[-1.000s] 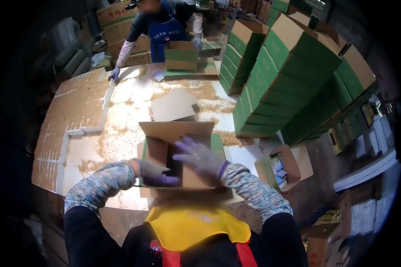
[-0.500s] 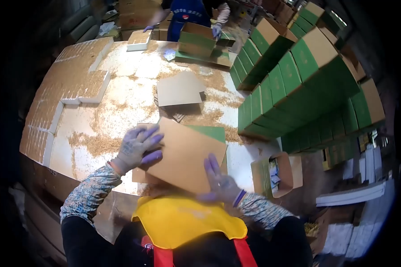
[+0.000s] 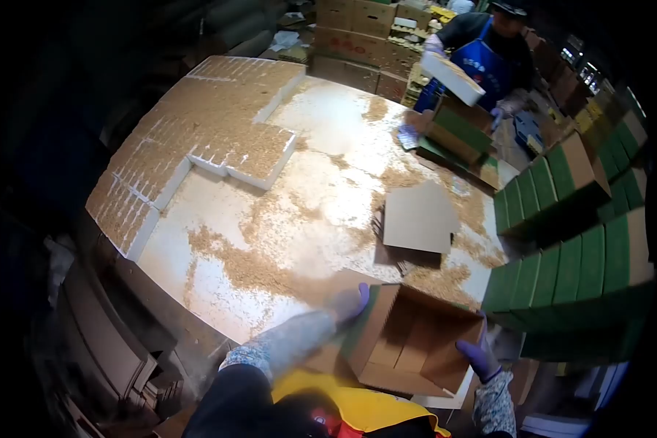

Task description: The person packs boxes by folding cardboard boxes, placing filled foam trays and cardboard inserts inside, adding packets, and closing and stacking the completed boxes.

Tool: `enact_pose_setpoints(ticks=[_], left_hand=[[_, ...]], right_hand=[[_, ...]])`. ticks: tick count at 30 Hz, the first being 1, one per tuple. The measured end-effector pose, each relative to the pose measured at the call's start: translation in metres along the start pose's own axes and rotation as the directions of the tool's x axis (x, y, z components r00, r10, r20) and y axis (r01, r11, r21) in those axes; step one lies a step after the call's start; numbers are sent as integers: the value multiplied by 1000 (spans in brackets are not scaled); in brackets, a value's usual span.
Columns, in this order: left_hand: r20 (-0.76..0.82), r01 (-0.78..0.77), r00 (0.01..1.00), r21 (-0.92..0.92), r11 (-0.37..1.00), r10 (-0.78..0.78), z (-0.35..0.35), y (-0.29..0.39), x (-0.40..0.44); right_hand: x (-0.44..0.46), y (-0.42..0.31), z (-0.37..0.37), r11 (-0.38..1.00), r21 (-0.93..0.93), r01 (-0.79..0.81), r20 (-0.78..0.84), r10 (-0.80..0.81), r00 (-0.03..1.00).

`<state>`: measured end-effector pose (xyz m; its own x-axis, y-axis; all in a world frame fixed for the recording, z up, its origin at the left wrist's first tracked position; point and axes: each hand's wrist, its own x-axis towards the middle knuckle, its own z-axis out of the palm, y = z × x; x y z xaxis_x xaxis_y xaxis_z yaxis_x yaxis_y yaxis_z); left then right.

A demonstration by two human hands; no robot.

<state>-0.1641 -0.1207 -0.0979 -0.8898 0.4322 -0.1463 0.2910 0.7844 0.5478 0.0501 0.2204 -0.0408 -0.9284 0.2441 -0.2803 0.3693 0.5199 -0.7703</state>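
Carton: here it is, the open carton point(image 3: 409, 343), at the near edge of the table point(image 3: 328, 109), mouth turned up towards my camera, so I look right into its brown inside.
Right hand: the right hand point(image 3: 480, 358) has me convinced: thumb inside the rim, fingers outside, pinching the right-hand wall.
Left hand: over to the left hand point(image 3: 349, 303), purple fingertips at the carton's green left side; it's smeared, and I can't tell whether it grips or merely braces.
Why two sides: my read from this far seat is that hands on opposite walls keep the carton steady and square.
Grey sheets: the cardboard sheets point(image 3: 420, 219) lie piled just beyond, within easy reach, I'd judge.
Far corner: a co-worker point(image 3: 482, 69) holds a white block point(image 3: 452, 79) tilted above another green carton point(image 3: 460, 131), presumably lined up with its opening.
Out of my sight: the carton's underside, the right fingers' full wrap behind the wall, and whatever sits in the black rim of my view; the right-hand green stack point(image 3: 562, 270) blurs into shadow.
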Motion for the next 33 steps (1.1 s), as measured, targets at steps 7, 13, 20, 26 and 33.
enact_pose_setpoints(ticks=[7, 13, 20, 26, 33], left_hand=[[-49, 198, 613, -957, 213, -789, -64, -360, 217], [373, 420, 600, -900, -119, -708, -51, -430, 241], [671, 350, 645, -685, -638, -367, -36, -323, 5], [427, 286, 870, -844, -453, -246, -15, -250, -116], [330, 328, 939, -944, -37, -97, -174, -110, -168]], right_hand=[[7, -3, 11, 977, 88, -195, -88, 202, 975], [20, -54, 28, 947, 96, -307, -102, 316, 943], [11, -22, 23, 998, 37, -50, -111, 54, 992], [23, -27, 36, 996, 34, 84, -198, -75, 977], [32, -10, 38, 999, 24, 22, -240, -15, 971]])
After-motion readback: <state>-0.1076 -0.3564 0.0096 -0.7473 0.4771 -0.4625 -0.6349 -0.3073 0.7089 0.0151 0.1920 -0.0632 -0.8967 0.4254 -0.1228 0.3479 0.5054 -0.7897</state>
